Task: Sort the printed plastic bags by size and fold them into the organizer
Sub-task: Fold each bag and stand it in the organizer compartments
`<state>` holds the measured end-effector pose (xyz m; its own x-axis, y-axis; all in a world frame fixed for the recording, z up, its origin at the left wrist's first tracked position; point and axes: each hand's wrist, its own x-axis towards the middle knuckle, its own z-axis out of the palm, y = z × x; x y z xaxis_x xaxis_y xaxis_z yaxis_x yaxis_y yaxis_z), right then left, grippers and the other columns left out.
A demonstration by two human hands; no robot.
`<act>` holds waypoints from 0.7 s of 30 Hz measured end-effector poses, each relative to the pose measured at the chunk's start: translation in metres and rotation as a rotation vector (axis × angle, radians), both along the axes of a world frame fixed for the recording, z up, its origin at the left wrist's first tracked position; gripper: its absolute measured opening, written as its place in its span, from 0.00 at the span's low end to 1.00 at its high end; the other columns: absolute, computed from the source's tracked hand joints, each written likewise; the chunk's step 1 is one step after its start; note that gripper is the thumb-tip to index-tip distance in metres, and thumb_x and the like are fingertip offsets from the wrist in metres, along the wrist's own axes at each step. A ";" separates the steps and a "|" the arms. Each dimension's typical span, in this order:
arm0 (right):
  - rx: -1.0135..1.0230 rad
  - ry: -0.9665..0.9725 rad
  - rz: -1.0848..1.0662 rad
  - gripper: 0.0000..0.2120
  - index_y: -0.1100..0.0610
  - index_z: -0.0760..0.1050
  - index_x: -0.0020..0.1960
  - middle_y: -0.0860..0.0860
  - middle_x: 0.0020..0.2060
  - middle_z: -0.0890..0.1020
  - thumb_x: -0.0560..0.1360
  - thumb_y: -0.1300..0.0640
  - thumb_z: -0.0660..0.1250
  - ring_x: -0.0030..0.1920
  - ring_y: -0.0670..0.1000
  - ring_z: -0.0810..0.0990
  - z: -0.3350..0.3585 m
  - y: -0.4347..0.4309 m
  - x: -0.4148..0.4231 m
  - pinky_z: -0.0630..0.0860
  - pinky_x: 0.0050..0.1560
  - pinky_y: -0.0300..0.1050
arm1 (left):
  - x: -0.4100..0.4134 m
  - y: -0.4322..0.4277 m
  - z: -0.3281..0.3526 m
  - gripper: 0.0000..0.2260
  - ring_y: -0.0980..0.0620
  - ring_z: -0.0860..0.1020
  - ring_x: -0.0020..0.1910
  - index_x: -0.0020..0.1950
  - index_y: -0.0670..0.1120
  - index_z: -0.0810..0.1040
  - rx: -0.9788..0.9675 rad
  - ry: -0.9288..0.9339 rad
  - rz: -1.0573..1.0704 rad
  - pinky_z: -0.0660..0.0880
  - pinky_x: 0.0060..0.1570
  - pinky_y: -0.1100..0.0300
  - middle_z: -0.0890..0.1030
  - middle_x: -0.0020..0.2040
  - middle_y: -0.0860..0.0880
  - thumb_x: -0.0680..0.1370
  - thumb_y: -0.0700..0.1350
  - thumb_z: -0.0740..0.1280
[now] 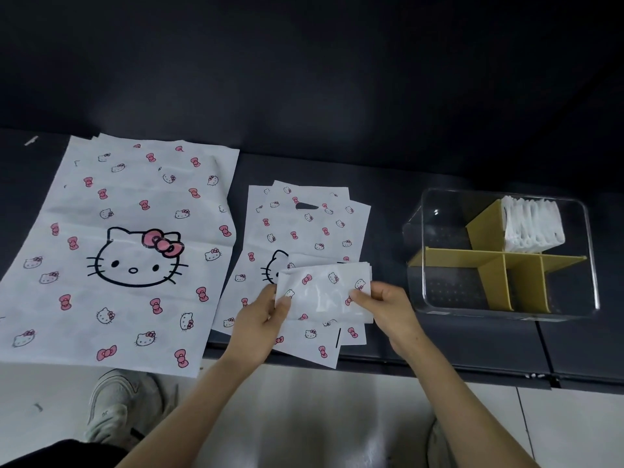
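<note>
Head view: the left hand (260,319) and right hand (388,305) each had a pinching grip on one folded white bag (324,293) printed with pink bows and cat faces. It was above the medium bags (304,228) on the desk (388,184), beside the clear organizer (499,288).

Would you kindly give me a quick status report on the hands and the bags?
Left hand and right hand both pinch a folded bag over the medium pile. Organizer holds a white stack, far right compartment. Nothing seen blocking.
</note>
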<state>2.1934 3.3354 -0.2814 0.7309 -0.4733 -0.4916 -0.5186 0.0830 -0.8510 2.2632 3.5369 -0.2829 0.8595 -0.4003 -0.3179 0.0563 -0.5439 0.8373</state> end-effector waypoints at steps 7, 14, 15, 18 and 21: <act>-0.245 0.038 -0.041 0.09 0.66 0.79 0.39 0.57 0.36 0.84 0.74 0.60 0.68 0.36 0.49 0.77 -0.018 0.002 0.004 0.71 0.38 0.44 | 0.009 -0.028 -0.008 0.07 0.56 0.69 0.24 0.55 0.44 0.73 0.226 -0.237 0.168 0.62 0.26 0.70 0.70 0.27 0.56 0.82 0.45 0.58; -0.292 0.081 -0.055 0.11 0.66 0.75 0.35 0.52 0.30 0.80 0.75 0.62 0.66 0.30 0.46 0.72 -0.021 0.000 0.008 0.68 0.33 0.39 | 0.022 -0.040 -0.019 0.08 0.47 0.72 0.32 0.48 0.44 0.76 0.401 -0.312 0.224 0.63 0.31 0.59 0.77 0.34 0.51 0.81 0.46 0.60; -0.284 0.081 -0.057 0.11 0.67 0.75 0.36 0.53 0.30 0.81 0.75 0.62 0.66 0.30 0.46 0.72 -0.023 -0.001 0.009 0.68 0.33 0.40 | 0.023 -0.041 -0.020 0.08 0.46 0.73 0.33 0.47 0.43 0.76 0.429 -0.318 0.210 0.64 0.31 0.59 0.78 0.34 0.50 0.80 0.46 0.60; -0.265 0.098 -0.072 0.12 0.70 0.76 0.41 0.61 0.38 0.82 0.74 0.60 0.67 0.32 0.53 0.75 -0.028 -0.002 0.010 0.69 0.36 0.42 | 0.022 -0.041 -0.024 0.07 0.42 0.75 0.29 0.45 0.42 0.75 0.478 -0.409 0.185 0.65 0.29 0.58 0.78 0.32 0.45 0.79 0.42 0.60; -0.255 0.100 -0.067 0.12 0.71 0.76 0.42 0.62 0.38 0.82 0.73 0.60 0.67 0.32 0.50 0.73 -0.030 -0.002 0.010 0.69 0.35 0.42 | 0.020 -0.041 -0.026 0.08 0.41 0.73 0.35 0.45 0.39 0.76 0.552 -0.849 0.031 0.67 0.35 0.53 0.76 0.39 0.40 0.68 0.36 0.63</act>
